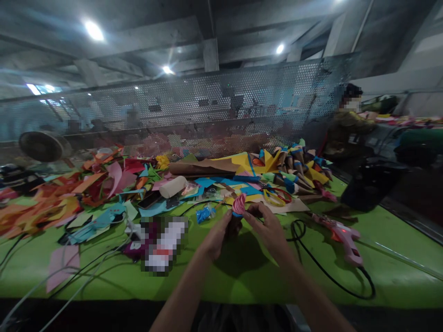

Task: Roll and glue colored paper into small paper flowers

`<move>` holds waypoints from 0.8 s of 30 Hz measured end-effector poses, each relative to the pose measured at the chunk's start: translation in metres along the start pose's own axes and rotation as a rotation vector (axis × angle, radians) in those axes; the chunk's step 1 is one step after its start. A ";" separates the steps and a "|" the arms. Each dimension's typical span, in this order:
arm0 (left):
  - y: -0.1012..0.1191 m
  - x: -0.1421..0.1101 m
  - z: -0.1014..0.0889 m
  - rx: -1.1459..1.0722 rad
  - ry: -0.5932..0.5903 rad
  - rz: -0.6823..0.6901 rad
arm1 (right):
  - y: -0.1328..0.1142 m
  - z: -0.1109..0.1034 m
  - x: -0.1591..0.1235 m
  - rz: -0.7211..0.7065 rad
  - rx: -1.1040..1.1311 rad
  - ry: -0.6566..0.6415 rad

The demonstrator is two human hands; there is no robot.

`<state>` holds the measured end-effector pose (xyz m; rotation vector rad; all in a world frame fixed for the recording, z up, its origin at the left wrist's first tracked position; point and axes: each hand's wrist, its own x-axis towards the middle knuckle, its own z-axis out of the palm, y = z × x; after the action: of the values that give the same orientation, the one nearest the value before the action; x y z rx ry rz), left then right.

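Observation:
Both my hands meet over the green table [242, 272], holding a small pink pleated paper piece [238, 203] with a blue bit at its base. My left hand [218, 235] is closed around its lower part from the left. My right hand [266, 228] pinches it from the right with thumb and fingers together. A small blue crumpled scrap [205, 214] lies just left of my hands.
Heaps of coloured paper [69, 193] cover the table's far half, with paper cones [297, 168] at the back right. A pink glue gun [344, 237] with a black cord [321, 267] lies right. White cables [69, 281] trail left. A person [348, 129] sits far right.

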<state>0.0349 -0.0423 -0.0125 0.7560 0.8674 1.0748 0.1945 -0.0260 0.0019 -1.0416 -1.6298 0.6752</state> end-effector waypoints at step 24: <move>0.008 -0.003 0.003 -0.070 -0.060 -0.021 | 0.001 0.001 0.002 0.109 0.195 -0.048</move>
<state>0.0332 -0.0435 -0.0040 0.7160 0.7817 1.0537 0.1940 -0.0238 0.0017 -0.9832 -1.5224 0.9193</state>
